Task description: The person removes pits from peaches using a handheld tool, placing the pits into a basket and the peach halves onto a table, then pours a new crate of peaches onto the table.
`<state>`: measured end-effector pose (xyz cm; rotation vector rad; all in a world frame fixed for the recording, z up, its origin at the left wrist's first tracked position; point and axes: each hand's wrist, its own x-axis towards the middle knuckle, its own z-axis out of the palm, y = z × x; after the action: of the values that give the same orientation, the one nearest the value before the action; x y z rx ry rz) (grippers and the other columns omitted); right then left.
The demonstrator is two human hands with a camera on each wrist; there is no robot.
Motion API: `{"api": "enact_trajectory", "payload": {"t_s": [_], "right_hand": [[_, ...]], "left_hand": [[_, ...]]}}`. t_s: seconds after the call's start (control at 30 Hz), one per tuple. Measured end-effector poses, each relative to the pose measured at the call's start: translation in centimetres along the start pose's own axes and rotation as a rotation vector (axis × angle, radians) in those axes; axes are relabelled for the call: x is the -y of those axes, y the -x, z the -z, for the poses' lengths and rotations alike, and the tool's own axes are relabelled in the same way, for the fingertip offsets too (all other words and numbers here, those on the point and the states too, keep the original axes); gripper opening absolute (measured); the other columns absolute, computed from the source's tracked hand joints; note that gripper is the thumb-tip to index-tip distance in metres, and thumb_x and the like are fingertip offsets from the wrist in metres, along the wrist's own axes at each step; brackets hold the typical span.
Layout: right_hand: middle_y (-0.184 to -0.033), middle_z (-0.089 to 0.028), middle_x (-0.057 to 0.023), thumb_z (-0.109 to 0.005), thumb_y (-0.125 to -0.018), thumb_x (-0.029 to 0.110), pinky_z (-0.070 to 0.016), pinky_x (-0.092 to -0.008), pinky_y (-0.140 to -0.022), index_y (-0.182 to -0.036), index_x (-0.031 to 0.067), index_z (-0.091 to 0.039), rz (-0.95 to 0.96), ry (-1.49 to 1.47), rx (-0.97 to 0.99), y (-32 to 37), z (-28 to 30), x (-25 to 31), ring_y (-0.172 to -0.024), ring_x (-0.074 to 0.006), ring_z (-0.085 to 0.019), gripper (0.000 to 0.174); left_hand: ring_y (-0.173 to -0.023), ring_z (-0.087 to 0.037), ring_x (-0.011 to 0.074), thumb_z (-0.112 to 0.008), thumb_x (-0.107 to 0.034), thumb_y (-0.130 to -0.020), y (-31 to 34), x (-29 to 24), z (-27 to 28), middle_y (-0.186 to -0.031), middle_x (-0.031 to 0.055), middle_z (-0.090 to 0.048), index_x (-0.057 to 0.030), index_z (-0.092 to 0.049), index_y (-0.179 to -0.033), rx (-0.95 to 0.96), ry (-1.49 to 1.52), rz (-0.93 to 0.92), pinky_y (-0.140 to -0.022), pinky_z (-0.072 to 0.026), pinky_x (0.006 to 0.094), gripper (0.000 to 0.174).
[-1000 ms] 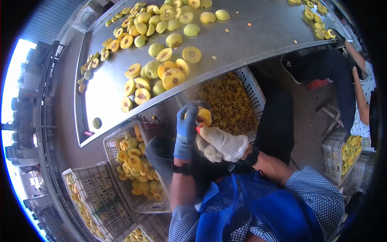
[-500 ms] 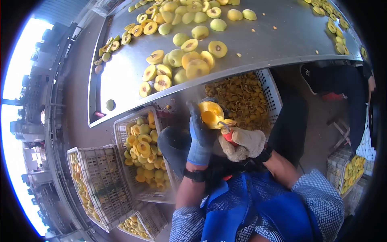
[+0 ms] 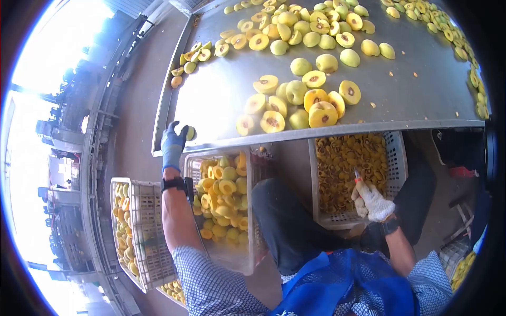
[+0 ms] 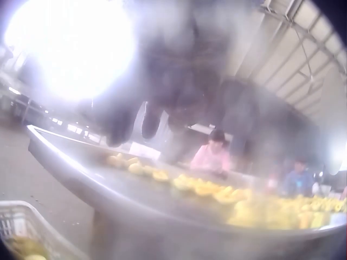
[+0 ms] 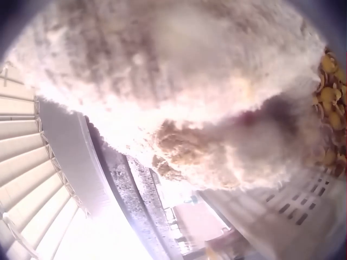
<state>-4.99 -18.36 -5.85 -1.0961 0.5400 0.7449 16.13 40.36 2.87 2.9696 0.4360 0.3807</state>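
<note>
My left hand, in a blue-grey glove, reaches over the near left corner of the metal table. Its dark fingertips are right beside a lone green-skinned peach half. The left wrist view catches the fingers hanging spread and blurred above the tabletop. My right hand, in a cream knit glove, grips a small red-handled pitting knife, its metal tip pointing away from me. That hand is over the front part of a crate of brown-orange scraps. In the right wrist view the glove hides the tool.
Many cut peaches lie on the metal table, some with stones showing. A crate of pitted halves stands by my left knee. Further left is another filled crate. People sit across the table.
My left hand has let go of the hollowed peach half and moved left to the table corner. The right hand, still holding the pitting knife, is now apart from it, over the scrap crate.
</note>
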Motion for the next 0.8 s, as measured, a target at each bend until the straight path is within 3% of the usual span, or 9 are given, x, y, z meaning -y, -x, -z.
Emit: {"api": "enact_trajectory", "payload": {"t_s": [0.1,0.2,0.27,0.4,0.43,0.57,0.63,0.73,0.8], "right_hand": [[-0.051,-0.035,0.0041,-0.053,-0.097,0.051,-0.0273,-0.0261,-0.036,-0.080,0.0090,-0.052,0.025,0.050,-0.065,0.1,0.5,-0.3,-0.037,-0.0078,-0.032,0.045],[-0.052,-0.039,0.0034,-0.055,-0.096,0.051,-0.0279,-0.0252,-0.037,-0.079,0.0079,-0.052,0.025,0.017,-0.085,0.3,1.4,-0.4,-0.038,-0.0071,-0.033,0.046],[-0.054,-0.040,0.0033,-0.055,-0.096,0.050,-0.0288,-0.0246,-0.037,-0.080,0.0074,-0.053,0.105,0.025,-0.041,0.4,1.4,-0.4,-0.040,-0.0068,-0.035,0.046],[-0.060,-0.045,0.0002,-0.054,-0.096,0.049,-0.0326,-0.0274,-0.044,-0.086,0.0076,-0.055,0.226,0.274,-0.015,1.4,-2.6,2.4,-0.049,-0.0115,-0.040,0.042],[-0.063,-0.047,-0.0015,-0.054,-0.096,0.048,-0.0341,-0.0288,-0.046,-0.088,0.0076,-0.056,0.283,0.351,0.024,1.8,-3.9,3.2,-0.052,-0.0140,-0.042,0.042],[-0.075,-0.055,-0.0084,-0.055,-0.095,0.047,-0.0401,-0.0346,-0.057,-0.097,0.0076,-0.059,0.531,0.612,0.114,3.9,-8.4,5.6,-0.067,-0.0240,-0.049,0.040],[-0.081,-0.058,-0.0119,-0.055,-0.095,0.047,-0.0431,-0.0375,-0.062,-0.101,0.0076,-0.060,0.629,0.691,0.095,5.0,-9.6,6.4,-0.075,-0.0290,-0.053,0.040],[-0.090,-0.064,-0.0170,-0.056,-0.095,0.046,-0.0476,-0.0418,-0.070,-0.107,0.0075,-0.062,0.708,0.742,0.030,5.8,-10.1,6.8,-0.086,-0.0365,-0.059,0.041],[-0.095,-0.068,-0.0205,-0.056,-0.094,0.045,-0.0505,-0.0447,-0.075,-0.111,0.0075,-0.064,0.729,0.742,-0.013,5.6,-9.9,6.6,-0.093,-0.0415,-0.063,0.042]], "left_hand": [[-0.107,-0.063,0.0375,-0.072,-0.046,-0.080,-4.1,1.8,-4.0,-0.104,0.0220,-0.068,-0.0136,-0.059,-0.120,0.205,-0.164,-0.019,-0.093,-0.0472,0.0458,0.053],[-0.089,-0.069,0.0321,-0.076,-0.033,-0.078,-3.5,0.4,-4.0,-0.087,0.0158,-0.071,-0.0129,-0.062,-0.112,0.166,-0.093,-0.005,-0.079,-0.0531,0.0411,0.041],[-0.081,-0.068,0.0227,-0.071,-0.029,-0.082,-0.4,-4.1,-1.2,-0.084,0.0113,-0.068,-0.0142,-0.061,-0.117,0.193,0.369,0.255,-0.069,-0.0531,0.0327,0.039],[-0.077,-0.065,0.0118,-0.058,-0.016,-0.093,9.6,-13.5,3.7,-0.092,0.0090,-0.068,-0.0001,-0.050,-0.132,0.085,1.724,0.097,-0.061,-0.0499,0.0205,0.042],[-0.078,-0.065,0.0132,-0.058,-0.014,-0.094,12.2,-15.5,3.6,-0.097,0.0101,-0.068,0.0020,-0.050,-0.131,0.022,1.462,-0.010,-0.063,-0.0509,0.0215,0.041],[-0.092,-0.064,0.0193,-0.060,-0.001,-0.092,19.0,-21.0,1.5,-0.109,0.0109,-0.064,0.0021,-0.048,-0.128,-0.004,1.341,-0.256,-0.084,-0.0529,0.0307,0.038],[-0.103,-0.060,0.0202,-0.057,-0.007,-0.096,21.8,-24.4,-0.2,-0.115,0.0108,-0.059,-0.0002,-0.048,-0.127,-0.067,1.159,-0.398,-0.090,-0.0504,0.0333,0.033],[-0.101,-0.060,0.0202,-0.039,-0.034,-0.103,24.6,-29.3,0.5,-0.117,0.0129,-0.059,-0.0026,-0.046,-0.129,0.247,1.690,-0.058,-0.089,-0.0500,0.0333,0.041],[-0.099,-0.060,0.0203,-0.034,-0.044,-0.105,25.5,-31.3,0.6,-0.114,0.0132,-0.060,-0.0031,-0.048,-0.127,0.275,1.756,0.006,-0.087,-0.0503,0.0331,0.048]]}}
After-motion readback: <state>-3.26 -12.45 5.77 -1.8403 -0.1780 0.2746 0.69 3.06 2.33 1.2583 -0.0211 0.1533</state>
